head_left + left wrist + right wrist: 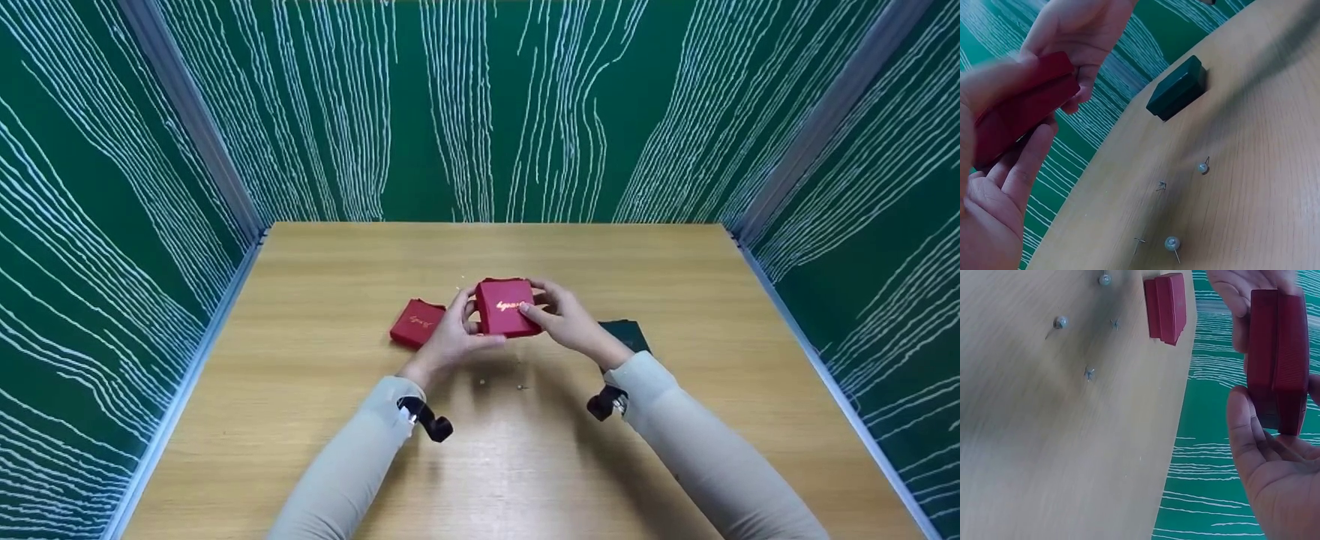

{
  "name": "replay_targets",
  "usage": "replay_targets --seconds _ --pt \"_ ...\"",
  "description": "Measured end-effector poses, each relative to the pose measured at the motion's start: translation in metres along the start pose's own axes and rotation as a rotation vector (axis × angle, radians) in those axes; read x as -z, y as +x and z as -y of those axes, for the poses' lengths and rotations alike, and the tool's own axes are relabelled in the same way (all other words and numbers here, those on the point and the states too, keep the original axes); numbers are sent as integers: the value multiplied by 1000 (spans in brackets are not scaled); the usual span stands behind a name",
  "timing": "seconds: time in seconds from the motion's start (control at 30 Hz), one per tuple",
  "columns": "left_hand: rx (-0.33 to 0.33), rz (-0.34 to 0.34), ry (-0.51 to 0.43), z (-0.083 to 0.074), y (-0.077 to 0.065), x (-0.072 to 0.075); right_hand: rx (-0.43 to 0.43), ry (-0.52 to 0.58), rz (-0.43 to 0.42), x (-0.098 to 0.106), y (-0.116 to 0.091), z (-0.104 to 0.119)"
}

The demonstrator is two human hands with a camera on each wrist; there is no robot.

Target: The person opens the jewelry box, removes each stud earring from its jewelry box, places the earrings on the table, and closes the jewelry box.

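A red jewelry box (498, 319) with gold lettering on its lid is held up over the table between both hands. My left hand (452, 334) grips its left side, with the thumb along the near edge. From the right, my right hand (571, 321) grips it, thumb on the lid and fingers behind. In the right wrist view a seam runs along the side of the red jewelry box (1264, 354), and its lid looks closed. On the table below lie pearl earrings (1172, 243) and small silver stud earrings (1089, 373).
A second red box (412, 324) lies on the table just left of my left hand. Partly behind my right wrist sits a dark green box (628, 334). Green walls (510, 112) with white streaks enclose the wooden table (337, 255) at the back and sides.
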State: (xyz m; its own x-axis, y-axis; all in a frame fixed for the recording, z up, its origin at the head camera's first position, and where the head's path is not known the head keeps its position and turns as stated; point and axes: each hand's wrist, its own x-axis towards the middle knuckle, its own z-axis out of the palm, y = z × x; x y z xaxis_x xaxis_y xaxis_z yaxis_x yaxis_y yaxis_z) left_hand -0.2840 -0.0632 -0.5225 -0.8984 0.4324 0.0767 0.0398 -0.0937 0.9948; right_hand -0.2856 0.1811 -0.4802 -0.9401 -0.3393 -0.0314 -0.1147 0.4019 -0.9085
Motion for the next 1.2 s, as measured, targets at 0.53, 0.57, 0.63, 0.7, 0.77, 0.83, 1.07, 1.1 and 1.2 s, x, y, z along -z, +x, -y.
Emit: replay_targets --seconds 0.53,0.57,0.63,0.7,0.77,0.83,1.07,1.1,1.2 --pt "23 -30 -65 1 9 -7 -28 26 -35 -2 -2 -12" --pt "26 -28 -63 1 9 -7 -30 28 -36 -3 -3 -13" --pt "28 -27 -56 2 9 -8 -28 27 -39 -3 -3 -15" --pt "26 -26 -48 4 9 -9 -29 29 -45 -3 -4 -16" --pt "22 -29 -38 5 10 -10 -29 33 -54 -3 -5 -17" --pt "12 -29 -23 5 10 -11 -31 29 -59 -2 -5 -18" --pt "6 -50 12 6 15 -18 -86 44 -87 1 -5 -23" --pt "15 -54 12 6 16 -19 -96 46 -91 2 -4 -24" --pt "47 -59 -4 6 19 -23 -117 58 -107 4 -5 -26"
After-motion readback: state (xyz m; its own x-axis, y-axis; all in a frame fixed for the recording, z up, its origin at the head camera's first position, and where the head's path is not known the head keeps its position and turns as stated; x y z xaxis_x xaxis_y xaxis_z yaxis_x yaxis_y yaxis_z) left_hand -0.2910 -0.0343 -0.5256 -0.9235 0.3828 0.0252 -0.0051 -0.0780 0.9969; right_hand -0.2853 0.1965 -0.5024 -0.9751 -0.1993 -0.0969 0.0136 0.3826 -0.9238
